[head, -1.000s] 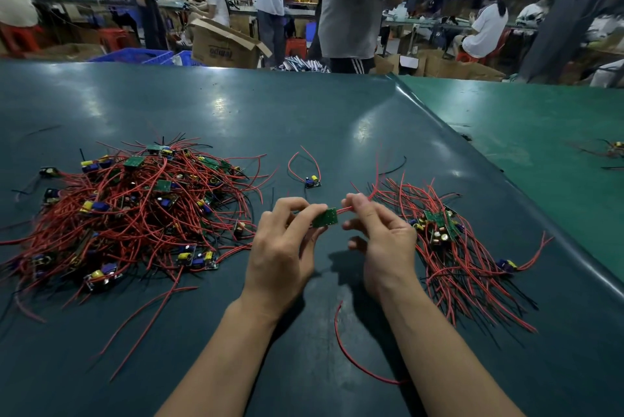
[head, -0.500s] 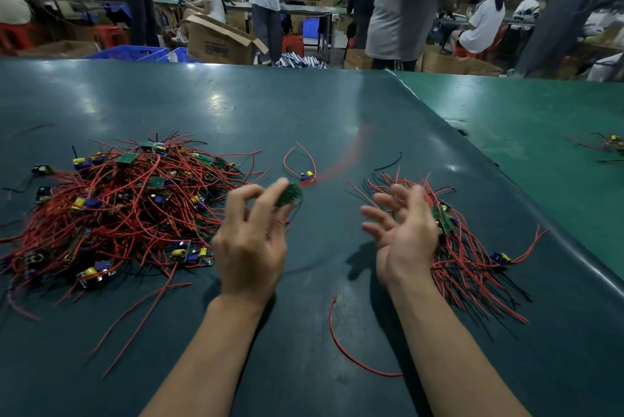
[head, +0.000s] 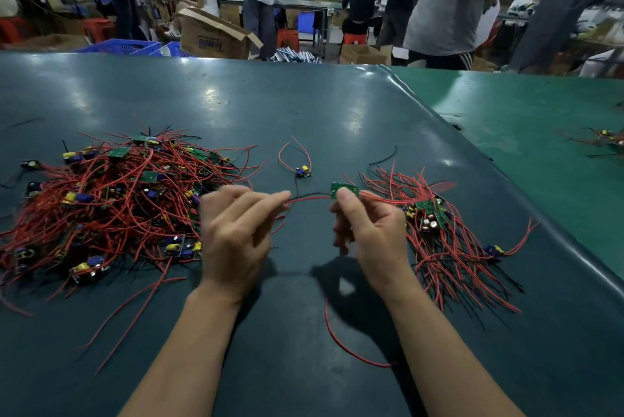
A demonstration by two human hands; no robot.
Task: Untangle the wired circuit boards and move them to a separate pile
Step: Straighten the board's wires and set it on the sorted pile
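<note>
A big tangled pile of red-wired circuit boards (head: 111,204) lies at the left of the dark green table (head: 304,106). A smaller sorted pile (head: 449,241) lies at the right. My right hand (head: 368,231) pinches a small green circuit board (head: 342,190) between thumb and fingers, above the table between the piles. Its red and black wires (head: 310,198) stretch left to my left hand (head: 236,231), which pinches their ends. More of its red wires trail right over the sorted pile.
A single board with looped red wires (head: 302,172) lies just beyond my hands. A loose red wire (head: 347,345) lies near my right forearm, a black wire (head: 385,156) farther back. A lighter green table (head: 540,133) adjoins at the right, carrying more wired boards (head: 607,140). People and boxes stand beyond.
The board has passed from my left hand to my right hand. My left hand now pinches the wire ends and the wires are stretched between both hands.
</note>
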